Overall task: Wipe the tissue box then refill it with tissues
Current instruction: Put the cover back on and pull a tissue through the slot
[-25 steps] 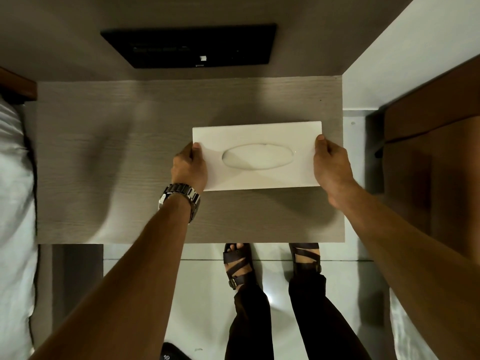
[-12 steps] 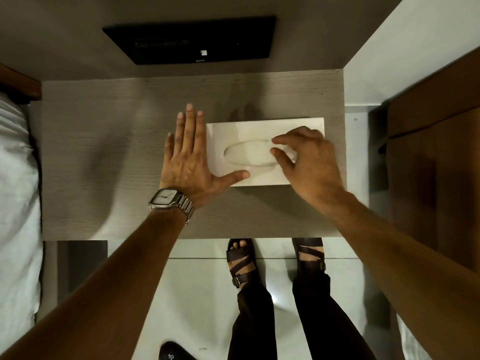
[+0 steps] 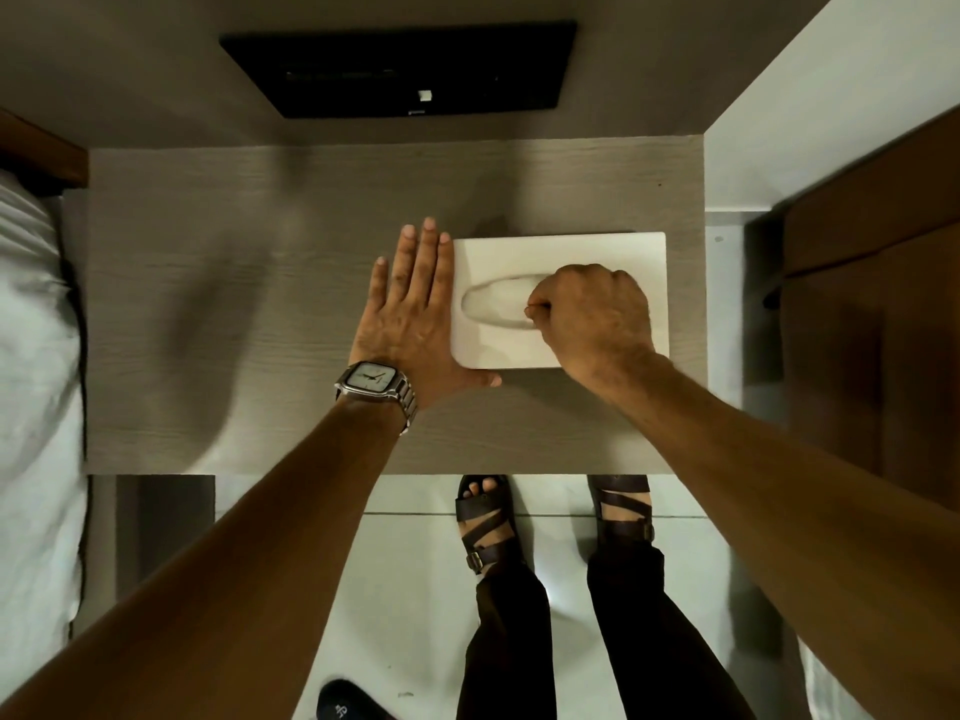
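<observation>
A white tissue box point(image 3: 561, 252) lies flat on the right half of a grey wooden table point(image 3: 234, 304), its oval opening facing up. Pale tissue point(image 3: 491, 309) shows in the left part of the opening. My right hand point(image 3: 592, 314) is curled over the opening, thumb and forefinger pinched together on the tissue at the slot. Flat on the table, my left hand point(image 3: 415, 314) presses against the box's left side, with fingers straight and the thumb along the box's front edge. It holds nothing.
A black flat panel point(image 3: 400, 70) hangs on the wall behind the table. White bedding point(image 3: 31, 330) borders the table's left, a brown wooden cabinet point(image 3: 883, 330) stands at the right. My sandalled feet point(image 3: 488, 522) are on the pale floor by the front edge, near a dark slipper point(image 3: 348, 704).
Both hands let go of the box ends. My left hand went flat against the box's left side. My right hand moved onto the oval opening and closed into a pinch there.
</observation>
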Demonstrator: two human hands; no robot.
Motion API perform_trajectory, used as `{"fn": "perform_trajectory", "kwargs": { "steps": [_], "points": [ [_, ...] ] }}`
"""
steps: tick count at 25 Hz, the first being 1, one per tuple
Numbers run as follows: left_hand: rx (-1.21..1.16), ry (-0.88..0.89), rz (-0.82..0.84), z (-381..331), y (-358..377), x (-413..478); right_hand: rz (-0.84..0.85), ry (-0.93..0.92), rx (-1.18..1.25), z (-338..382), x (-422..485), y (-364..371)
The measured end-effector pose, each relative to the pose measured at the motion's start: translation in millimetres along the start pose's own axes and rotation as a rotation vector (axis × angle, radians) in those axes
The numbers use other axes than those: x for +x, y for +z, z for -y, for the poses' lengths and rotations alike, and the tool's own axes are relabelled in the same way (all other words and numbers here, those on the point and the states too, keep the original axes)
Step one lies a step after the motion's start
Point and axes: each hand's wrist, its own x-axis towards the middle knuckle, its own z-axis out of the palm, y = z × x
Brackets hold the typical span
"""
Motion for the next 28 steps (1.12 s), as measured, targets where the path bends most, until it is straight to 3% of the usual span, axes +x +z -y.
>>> {"fn": "perform_trajectory", "kwargs": {
  "steps": [8, 14, 22, 28],
  "points": [
    [-0.027, 0.004, 0.011, -0.7, -0.5, 1.1, -0.028, 0.015, 0.059, 7.9, 6.6, -0.7],
    [-0.03, -0.004, 0.03, -1.3, -2.7, 1.8, 0.049, -0.031, 0.027, 12.9, 12.5, -4.0],
    [-0.048, -0.007, 0.022, -0.2, -1.0, 2.0, -0.103, 0.059, 0.391, 7.8, -10.6, -24.7],
    [-0.042, -0.009, 0.032, -1.0, -1.1, 2.3, -0.132, 0.059, 0.453, 7.6, -19.5, -30.0]
  ]
}}
